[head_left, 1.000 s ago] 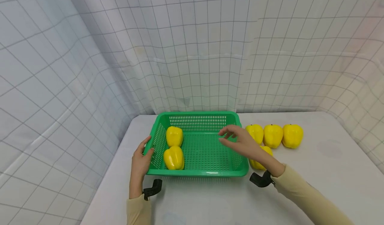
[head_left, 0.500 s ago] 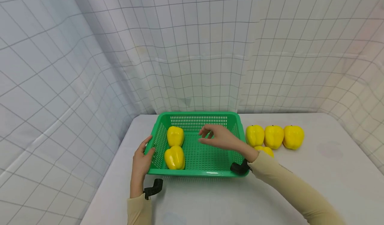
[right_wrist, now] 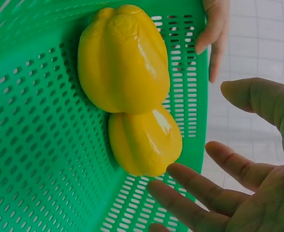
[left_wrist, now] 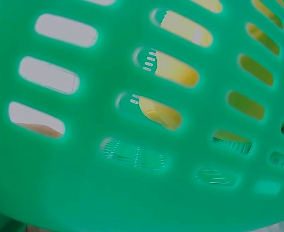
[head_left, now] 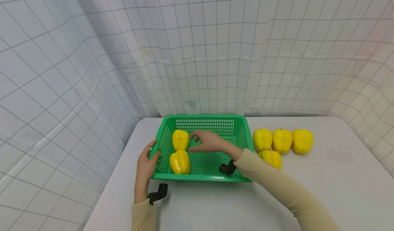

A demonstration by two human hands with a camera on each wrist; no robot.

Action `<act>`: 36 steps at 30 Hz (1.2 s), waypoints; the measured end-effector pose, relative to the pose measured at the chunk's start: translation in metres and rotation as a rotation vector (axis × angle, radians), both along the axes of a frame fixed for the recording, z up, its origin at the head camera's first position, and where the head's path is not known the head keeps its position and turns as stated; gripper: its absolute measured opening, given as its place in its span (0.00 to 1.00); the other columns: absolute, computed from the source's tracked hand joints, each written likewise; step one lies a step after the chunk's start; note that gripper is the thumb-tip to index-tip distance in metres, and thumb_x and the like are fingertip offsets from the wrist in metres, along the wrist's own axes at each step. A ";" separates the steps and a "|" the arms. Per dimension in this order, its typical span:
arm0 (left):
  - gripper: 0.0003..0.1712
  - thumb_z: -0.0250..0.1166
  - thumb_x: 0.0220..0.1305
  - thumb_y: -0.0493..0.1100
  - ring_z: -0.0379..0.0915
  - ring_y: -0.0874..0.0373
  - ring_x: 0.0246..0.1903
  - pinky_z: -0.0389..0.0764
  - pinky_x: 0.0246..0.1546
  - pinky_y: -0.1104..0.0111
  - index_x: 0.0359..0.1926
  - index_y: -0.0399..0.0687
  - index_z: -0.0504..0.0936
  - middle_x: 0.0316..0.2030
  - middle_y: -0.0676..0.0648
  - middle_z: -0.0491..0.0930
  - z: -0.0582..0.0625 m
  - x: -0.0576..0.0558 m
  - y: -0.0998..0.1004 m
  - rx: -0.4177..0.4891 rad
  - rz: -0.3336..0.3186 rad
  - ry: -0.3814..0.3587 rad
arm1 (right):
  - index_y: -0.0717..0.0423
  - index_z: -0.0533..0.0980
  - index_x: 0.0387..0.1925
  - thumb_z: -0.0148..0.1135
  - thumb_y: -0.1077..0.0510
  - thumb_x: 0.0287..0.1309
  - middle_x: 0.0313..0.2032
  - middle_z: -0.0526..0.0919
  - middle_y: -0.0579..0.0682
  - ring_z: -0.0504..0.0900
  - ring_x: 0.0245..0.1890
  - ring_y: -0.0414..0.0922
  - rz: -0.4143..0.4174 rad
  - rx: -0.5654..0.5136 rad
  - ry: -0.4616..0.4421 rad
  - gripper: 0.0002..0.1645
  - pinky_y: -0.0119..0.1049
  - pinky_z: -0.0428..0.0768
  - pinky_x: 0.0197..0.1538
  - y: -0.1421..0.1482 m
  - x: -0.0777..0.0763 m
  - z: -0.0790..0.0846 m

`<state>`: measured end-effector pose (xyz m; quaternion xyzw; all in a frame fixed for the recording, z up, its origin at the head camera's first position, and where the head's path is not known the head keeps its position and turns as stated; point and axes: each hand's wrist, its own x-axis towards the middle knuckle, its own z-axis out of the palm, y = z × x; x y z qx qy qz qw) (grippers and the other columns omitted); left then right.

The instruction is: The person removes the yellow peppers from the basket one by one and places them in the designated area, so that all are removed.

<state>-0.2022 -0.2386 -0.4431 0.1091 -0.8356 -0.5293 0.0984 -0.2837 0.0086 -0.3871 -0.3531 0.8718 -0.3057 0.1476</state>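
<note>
A green plastic basket [head_left: 197,178] with slotted walls stands on the white table. Two yellow bell peppers lie inside along its left wall, a far one [head_left: 180,140] and a near one [head_left: 180,162], touching. My left hand [head_left: 146,166] grips the basket's left rim, thumb inside and fingers outside. Over the basket, my right hand [head_left: 209,142] holds nothing; its fingers are spread and its tips are close to the far pepper. In the right wrist view, a gap shows between the right fingers [right_wrist: 229,166] and most of the pepper; whether a fingertip touches it I cannot tell.
Right of the basket, several yellow bell peppers [head_left: 282,141] sit in a row at the back, and another [head_left: 272,159] lies in front of them, partly behind the right sleeve. White gridded cloth [head_left: 197,53] hangs behind the table and at both sides.
My right hand has moved left across the basket, from its right side to beside the two peppers, still holding nothing. The left hand has stayed on the rim.
</note>
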 end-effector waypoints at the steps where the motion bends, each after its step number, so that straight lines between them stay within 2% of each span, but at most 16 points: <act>1: 0.27 0.54 0.69 0.40 0.74 0.47 0.31 0.75 0.27 0.63 0.68 0.55 0.66 0.48 0.34 0.75 0.000 0.000 0.000 0.002 0.000 0.001 | 0.55 0.73 0.55 0.63 0.44 0.57 0.49 0.79 0.55 0.79 0.46 0.48 0.008 0.021 0.010 0.29 0.40 0.76 0.44 -0.004 0.000 -0.001; 5: 0.27 0.54 0.69 0.41 0.74 0.47 0.32 0.75 0.27 0.65 0.68 0.55 0.66 0.48 0.34 0.74 0.001 0.001 -0.001 0.007 0.001 -0.001 | 0.58 0.71 0.58 0.63 0.43 0.56 0.51 0.79 0.55 0.77 0.51 0.51 0.035 0.066 0.027 0.33 0.41 0.75 0.46 -0.017 0.001 -0.003; 14: 0.27 0.54 0.68 0.41 0.74 0.47 0.31 0.76 0.27 0.65 0.68 0.57 0.66 0.49 0.36 0.74 0.000 0.001 -0.003 0.018 0.017 -0.014 | 0.56 0.69 0.61 0.64 0.37 0.54 0.54 0.77 0.53 0.76 0.49 0.46 0.059 0.176 0.014 0.39 0.39 0.74 0.50 -0.040 0.001 -0.001; 23: 0.27 0.54 0.69 0.40 0.74 0.47 0.33 0.74 0.29 0.63 0.69 0.55 0.66 0.49 0.35 0.75 -0.002 -0.001 -0.001 0.001 0.000 -0.005 | 0.56 0.68 0.62 0.65 0.39 0.54 0.53 0.76 0.54 0.74 0.48 0.46 0.081 0.239 -0.008 0.39 0.38 0.72 0.51 -0.053 -0.003 -0.008; 28: 0.27 0.54 0.69 0.40 0.73 0.47 0.32 0.73 0.29 0.63 0.68 0.56 0.66 0.50 0.35 0.75 -0.002 -0.002 -0.001 0.003 -0.002 0.002 | 0.56 0.69 0.60 0.66 0.39 0.53 0.52 0.75 0.54 0.73 0.46 0.45 0.081 0.231 -0.013 0.39 0.37 0.73 0.48 -0.057 -0.004 -0.017; 36: 0.27 0.55 0.68 0.41 0.73 0.46 0.33 0.74 0.29 0.64 0.68 0.56 0.67 0.51 0.35 0.75 0.000 -0.001 0.000 0.008 0.005 -0.007 | 0.55 0.71 0.54 0.66 0.37 0.51 0.42 0.75 0.50 0.71 0.37 0.42 0.072 0.249 -0.036 0.36 0.33 0.72 0.38 -0.064 -0.004 -0.023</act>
